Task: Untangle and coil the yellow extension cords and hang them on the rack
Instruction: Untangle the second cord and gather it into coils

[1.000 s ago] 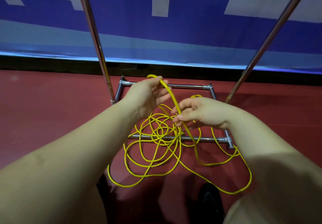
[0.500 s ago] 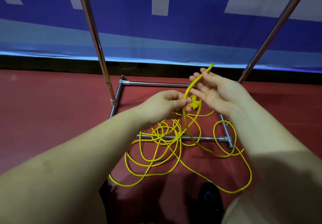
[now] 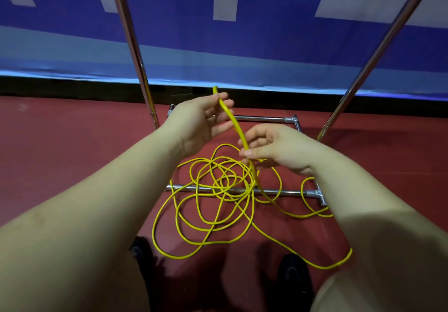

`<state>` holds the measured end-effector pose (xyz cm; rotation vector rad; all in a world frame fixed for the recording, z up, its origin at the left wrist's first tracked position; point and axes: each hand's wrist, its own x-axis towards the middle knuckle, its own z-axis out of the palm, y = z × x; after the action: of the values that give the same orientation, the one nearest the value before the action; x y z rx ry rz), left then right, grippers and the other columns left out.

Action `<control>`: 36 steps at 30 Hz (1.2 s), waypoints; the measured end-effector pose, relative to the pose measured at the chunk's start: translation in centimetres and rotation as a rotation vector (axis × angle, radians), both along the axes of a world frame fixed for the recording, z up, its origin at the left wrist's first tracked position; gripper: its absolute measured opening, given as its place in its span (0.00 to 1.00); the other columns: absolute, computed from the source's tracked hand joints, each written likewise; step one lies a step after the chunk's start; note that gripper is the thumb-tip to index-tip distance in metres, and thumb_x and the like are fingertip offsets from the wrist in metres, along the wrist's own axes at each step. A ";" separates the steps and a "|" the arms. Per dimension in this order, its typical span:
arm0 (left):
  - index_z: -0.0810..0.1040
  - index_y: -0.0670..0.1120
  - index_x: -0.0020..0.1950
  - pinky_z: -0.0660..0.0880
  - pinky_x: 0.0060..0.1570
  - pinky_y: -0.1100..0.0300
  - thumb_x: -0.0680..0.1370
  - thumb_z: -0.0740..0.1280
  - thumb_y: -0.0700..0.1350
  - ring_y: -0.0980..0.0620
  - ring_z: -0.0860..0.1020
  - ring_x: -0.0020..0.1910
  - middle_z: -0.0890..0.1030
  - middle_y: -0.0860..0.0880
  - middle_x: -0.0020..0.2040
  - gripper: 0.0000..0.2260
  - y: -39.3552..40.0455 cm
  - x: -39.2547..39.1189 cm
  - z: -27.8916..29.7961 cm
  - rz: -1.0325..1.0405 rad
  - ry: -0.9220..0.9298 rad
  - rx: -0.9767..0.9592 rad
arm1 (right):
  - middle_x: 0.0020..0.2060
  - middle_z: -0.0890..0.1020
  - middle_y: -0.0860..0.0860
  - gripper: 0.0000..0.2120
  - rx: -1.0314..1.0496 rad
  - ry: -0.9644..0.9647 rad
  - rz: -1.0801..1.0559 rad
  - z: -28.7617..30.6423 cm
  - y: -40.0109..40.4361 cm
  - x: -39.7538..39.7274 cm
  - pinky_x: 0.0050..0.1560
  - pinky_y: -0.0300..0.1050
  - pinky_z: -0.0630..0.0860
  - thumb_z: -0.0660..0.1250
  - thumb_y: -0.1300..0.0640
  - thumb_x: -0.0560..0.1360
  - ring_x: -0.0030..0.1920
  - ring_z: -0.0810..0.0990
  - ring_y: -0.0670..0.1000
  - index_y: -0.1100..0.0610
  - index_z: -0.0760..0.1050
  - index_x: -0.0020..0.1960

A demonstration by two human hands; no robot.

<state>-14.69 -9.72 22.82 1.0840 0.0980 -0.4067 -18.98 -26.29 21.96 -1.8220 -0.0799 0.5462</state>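
Nearest the viewer, the yellow extension cord [image 3: 213, 205] lies tangled on the red floor [image 3: 72, 166] across the rack [image 3: 286, 192] base bar. Farther up, the right hand [image 3: 274, 149] pinches a raised strand; beyond it, the left hand [image 3: 201, 120] grips the strand's upper end between its fingers.

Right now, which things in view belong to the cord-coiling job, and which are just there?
Job:
- thin yellow extension cord, tangled on the floor
- chrome tube rack
- left hand and right hand, both holding a cord strand

Just there:
- blue-and-white banner
- red floor
- black shoes
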 end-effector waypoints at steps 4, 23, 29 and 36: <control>0.77 0.47 0.49 0.77 0.48 0.56 0.82 0.57 0.47 0.54 0.81 0.38 0.83 0.51 0.36 0.10 -0.8 -0.7 -0.7 -0.186 -0.043 0.142 | 0.37 0.81 0.46 0.07 0.218 -0.042 -0.213 1.0 -0.1 0.6 0.40 0.41 0.80 0.63 0.64 0.76 0.36 0.82 0.41 0.53 0.74 0.48; 0.75 0.46 0.46 0.77 0.30 0.67 0.82 0.57 0.43 0.61 0.80 0.28 0.81 0.54 0.31 0.09 0.7 1.0 -0.2 0.109 0.081 -0.047 | 0.47 0.83 0.50 0.08 -0.042 0.128 0.063 -0.1 -0.5 -0.3 0.46 0.44 0.77 0.66 0.63 0.74 0.47 0.81 0.47 0.54 0.76 0.51; 0.76 0.47 0.52 0.77 0.43 0.58 0.81 0.59 0.45 0.53 0.80 0.42 0.81 0.48 0.43 0.07 -0.2 -0.4 -0.8 -0.254 -0.017 0.180 | 0.40 0.82 0.47 0.08 0.255 0.044 -0.177 1.2 -0.3 0.4 0.40 0.45 0.81 0.60 0.65 0.77 0.39 0.83 0.43 0.53 0.74 0.49; 0.76 0.45 0.48 0.77 0.43 0.63 0.82 0.56 0.41 0.54 0.80 0.39 0.79 0.48 0.41 0.09 -1.6 -2.5 -1.7 -0.597 -0.134 0.419 | 0.33 0.83 0.48 0.05 0.715 0.084 -0.625 1.8 -1.1 1.6 0.32 0.42 0.80 0.60 0.61 0.78 0.36 0.84 0.46 0.56 0.73 0.46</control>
<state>-17.20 -11.31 21.12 1.5498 -0.2789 -0.8729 -17.37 -27.41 23.76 -1.0380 0.3094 0.1115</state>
